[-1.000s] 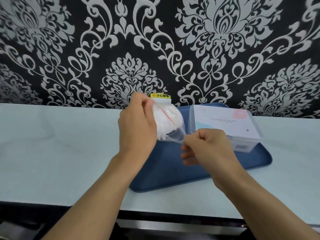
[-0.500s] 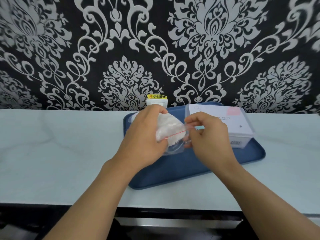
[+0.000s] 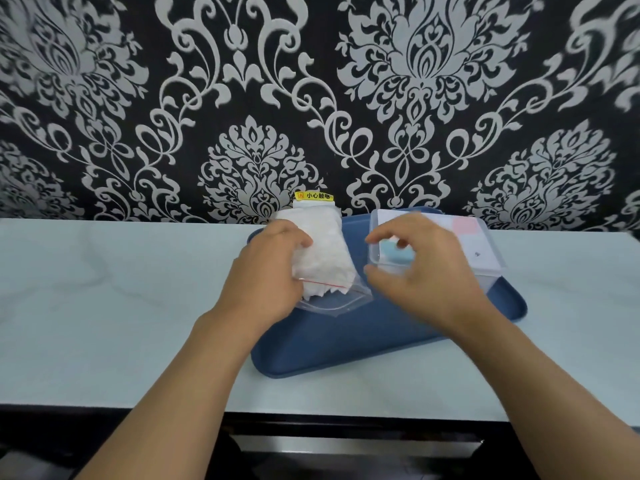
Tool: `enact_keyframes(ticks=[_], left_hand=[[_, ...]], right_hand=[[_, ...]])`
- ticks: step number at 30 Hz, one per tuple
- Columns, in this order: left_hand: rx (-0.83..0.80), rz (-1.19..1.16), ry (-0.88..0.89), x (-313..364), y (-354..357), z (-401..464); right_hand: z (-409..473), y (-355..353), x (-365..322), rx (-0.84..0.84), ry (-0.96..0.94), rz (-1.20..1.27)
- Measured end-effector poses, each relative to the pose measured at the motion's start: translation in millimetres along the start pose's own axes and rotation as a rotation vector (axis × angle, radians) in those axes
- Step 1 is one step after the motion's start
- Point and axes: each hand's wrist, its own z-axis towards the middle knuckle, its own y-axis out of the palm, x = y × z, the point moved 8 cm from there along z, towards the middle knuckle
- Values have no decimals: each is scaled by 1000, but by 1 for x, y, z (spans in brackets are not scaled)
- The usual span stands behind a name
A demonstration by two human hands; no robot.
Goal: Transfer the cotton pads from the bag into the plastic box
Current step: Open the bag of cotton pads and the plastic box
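"小心触电" on yellow sticker (image 3: 314, 196)

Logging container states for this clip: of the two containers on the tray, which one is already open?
The zip bag under the left hand: its mouth gapes, cotton pads poking out. The plastic box has its lid on.

Blurred right hand (image 3: 420, 271) (over box (image 3: 485, 251))

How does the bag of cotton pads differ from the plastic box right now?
The bag is soft and crumpled, bulging with white pads; the plastic box is rigid and rectangular. The bag's mouth gapes open toward the viewer, while the box has its lid on. The left hand grips the bag; the right hand hovers at the box's corner. Both are clear plastic and sit on the blue tray.
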Motion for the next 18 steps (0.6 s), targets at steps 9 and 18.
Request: enact_keyframes(ticks=[9,18], left_hand=[[-25,178,-99,-1,9,7],[-86,287,-91,17,3,-10]], right_hand=[[17,-9,75,-325,161,-486],[7,-19,25,-333,-169,-821]])
